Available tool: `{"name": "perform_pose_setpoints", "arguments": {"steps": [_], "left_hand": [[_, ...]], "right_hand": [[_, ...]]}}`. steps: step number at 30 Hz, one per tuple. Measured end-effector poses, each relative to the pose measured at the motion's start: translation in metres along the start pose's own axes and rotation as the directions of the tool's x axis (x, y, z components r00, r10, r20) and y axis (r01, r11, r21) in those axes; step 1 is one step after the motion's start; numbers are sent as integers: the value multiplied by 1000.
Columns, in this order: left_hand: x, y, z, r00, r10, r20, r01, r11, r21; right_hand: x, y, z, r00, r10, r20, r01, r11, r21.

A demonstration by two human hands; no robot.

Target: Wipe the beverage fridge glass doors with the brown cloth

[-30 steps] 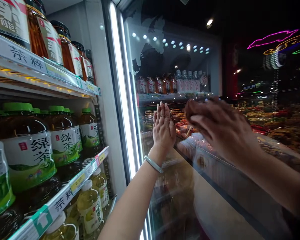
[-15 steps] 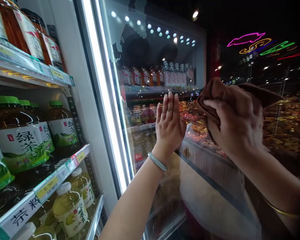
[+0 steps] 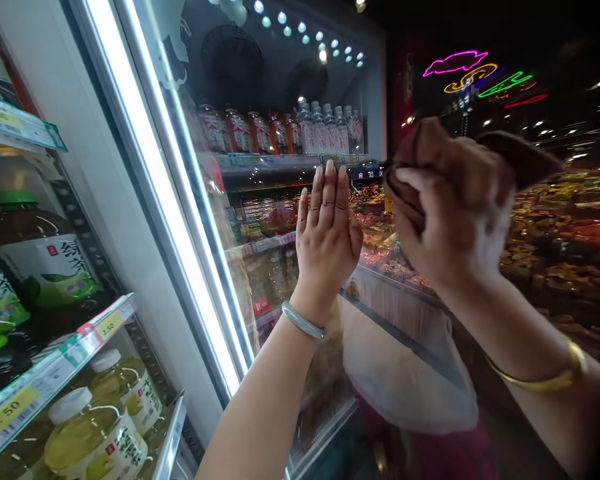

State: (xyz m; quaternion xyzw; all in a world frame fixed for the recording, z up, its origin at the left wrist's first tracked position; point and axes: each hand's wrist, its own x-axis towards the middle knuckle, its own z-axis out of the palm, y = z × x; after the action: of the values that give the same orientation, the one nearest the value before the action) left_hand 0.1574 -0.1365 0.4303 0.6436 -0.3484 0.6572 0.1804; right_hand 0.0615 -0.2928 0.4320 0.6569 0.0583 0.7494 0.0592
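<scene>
My left hand (image 3: 327, 237) lies flat against the glass door (image 3: 280, 320), its fingers stretched upward and a pale green bangle (image 3: 304, 322) on the wrist. To the right, my right hand (image 3: 455, 213) grips a bunched brown cloth (image 3: 425, 150), its thumb across the folds and a loose corner sticking out behind. A gold bangle (image 3: 540, 381) circles the right wrist. The hand and cloth are slightly blurred, and whether the cloth touches the glass I cannot tell.
At the left, shelves hold green-capped tea bottles (image 3: 40, 247) and white-capped bottles (image 3: 93, 427) behind price strips (image 3: 60, 360). A bright light strip (image 3: 160, 200) runs along the cabinet frame. The glass mirrors rows of bottles (image 3: 260, 130), neon shapes (image 3: 457, 63) and a white apron (image 3: 405, 360).
The view has shifted, so the shelves and light strip sit further left. My right hand with the cloth has moved slightly left and up in view; my left hand stays flat on the glass.
</scene>
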Motion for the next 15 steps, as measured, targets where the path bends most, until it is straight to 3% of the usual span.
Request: {"name": "perform_pose_setpoints", "arguments": {"steps": [4,7,11,13,15], "left_hand": [[-2,4,-1,999,-37,-11,37,999,4],[-8,8,0,997,-69,-20,69,997,16],[-18,15,4,994,-102,-32,103,994,42],[-21,18,5,993,-110,-33,112,992,50],[-23,19,5,993,-109,-43,111,992,55]], "right_hand": [[-12,-24,5,988,-147,54,144,988,63],[-39,-3,-8,970,-227,91,224,974,36],[-32,38,-16,989,-146,-24,145,989,-40],[-15,35,-10,993,-80,-86,76,996,-39],[-6,17,-1,996,-70,-59,70,998,-3]]}}
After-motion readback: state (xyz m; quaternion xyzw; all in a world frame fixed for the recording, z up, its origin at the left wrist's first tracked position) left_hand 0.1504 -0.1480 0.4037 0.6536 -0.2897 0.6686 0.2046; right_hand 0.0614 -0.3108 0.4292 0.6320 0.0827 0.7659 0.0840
